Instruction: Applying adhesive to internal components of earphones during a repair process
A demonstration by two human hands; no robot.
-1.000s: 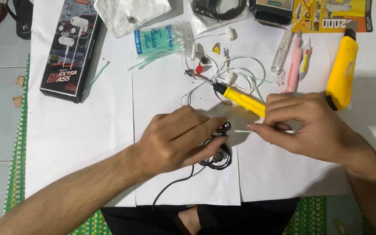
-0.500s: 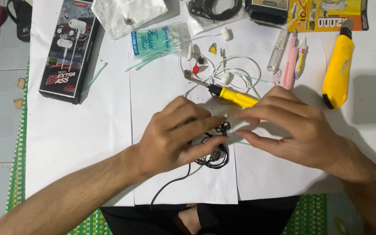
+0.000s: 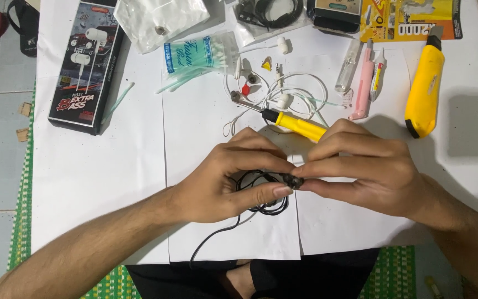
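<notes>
**Two hands pinch one small black earpiece over a cluttered white sheet**

There are two hands at work, and both meet on one thing. The left hand (image 3: 233, 180) and the right hand (image 3: 360, 174) come together at the fingertips, and between them sits a single small black earpiece (image 3: 292, 181). Each hand has its thumb and fingers pressed together on that piece, so neither hand is spread; the left thumb lies under it and the right fingers close on it from the other side. One thin black cable (image 3: 261, 207) loops under the left palm and trails off toward the person's body. Whether the cable is joined to the earpiece at the pinch cannot be made out, since the fingers cover that spot.

Just beyond the pinch lies one yellow-handled tool (image 3: 297, 124) with a dark metal tip. Further out past it is a tangle of white earphone wire (image 3: 300, 91) with a few small loose parts, too small to count surely. Out past the right hand lie one yellow cutter (image 3: 424, 91), one pink pen-shaped tool (image 3: 362, 83) and one small clear tube (image 3: 348, 66) beside it. Out past the left hand is one pack of green cotton swabs (image 3: 200, 55), and further off one black earphone box (image 3: 87, 63). Everything rests on the white paper (image 3: 100, 182) covering the table.
</notes>
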